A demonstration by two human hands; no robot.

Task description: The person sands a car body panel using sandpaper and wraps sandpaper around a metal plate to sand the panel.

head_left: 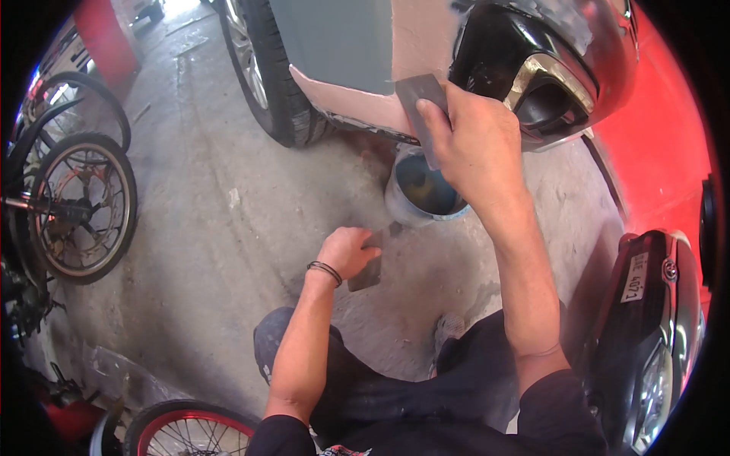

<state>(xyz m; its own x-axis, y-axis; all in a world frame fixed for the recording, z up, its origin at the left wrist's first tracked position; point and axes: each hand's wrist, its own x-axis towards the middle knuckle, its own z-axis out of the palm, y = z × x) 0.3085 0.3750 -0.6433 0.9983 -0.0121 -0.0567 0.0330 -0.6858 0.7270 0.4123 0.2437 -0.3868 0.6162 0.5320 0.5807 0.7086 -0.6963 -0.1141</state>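
Concrete floor [182, 175], scuffed. Vehicle panel [334, 45] stands above it, beside the tyre [304, 121]. Panel is matte grey at centre, pink along the lower and side margins. Coat covers most of the visible area; the lower edge is dark, ragged, apparently unfinished. Right hand [483, 140] grips a dark flat pad [417, 90] at the pink margin. Left hand [346, 253] closes around a second flat pad [365, 275], apart from the panel.

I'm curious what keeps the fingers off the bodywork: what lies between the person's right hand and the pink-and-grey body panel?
A flat, dark grey pad, gripped by the right hand at the body panel's lower edge; the head view shows this.
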